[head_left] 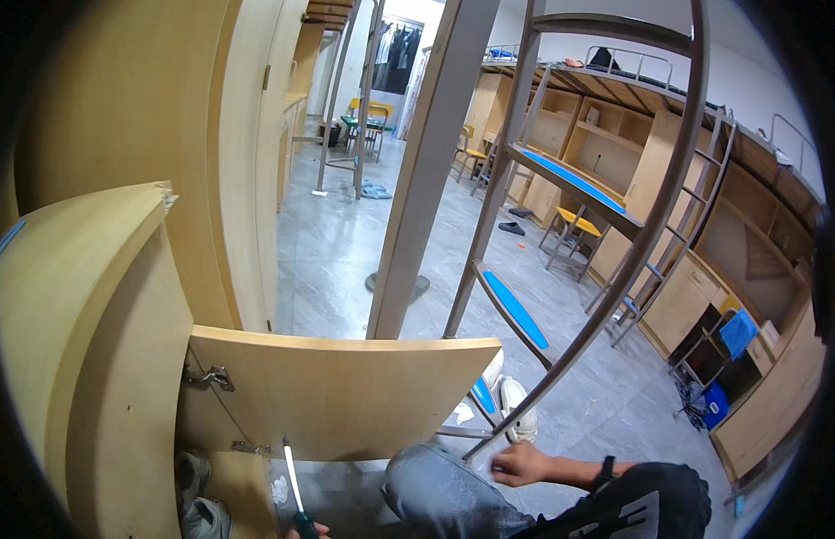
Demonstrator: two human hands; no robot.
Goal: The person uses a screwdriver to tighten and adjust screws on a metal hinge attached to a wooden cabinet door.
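Note:
At the lower edge my left hand [312, 532], mostly cut off, is closed round the dark green handle of a screwdriver [294, 481]. The screwdriver's pale shaft points up, its tip by the lower hinge [249, 446] of a swung-out wooden cabinet door [337, 395]. A second metal hinge [211, 377] sits higher on that door. My right hand [522, 464], with a dark band on its wrist, is beside my knee near the foot of the metal ladder [606, 305]. Its fingers are curled in; whatever they may hold is hidden.
Left of the door, shoes [202, 499] lie inside the wooden cabinet [121, 359]. A metal post [426, 171] rises behind the door. Pale shoes [518, 409] stand on the floor by the blue-treaded ladder. Bunk desks [651, 171] and yellow chairs [575, 222] line the far right.

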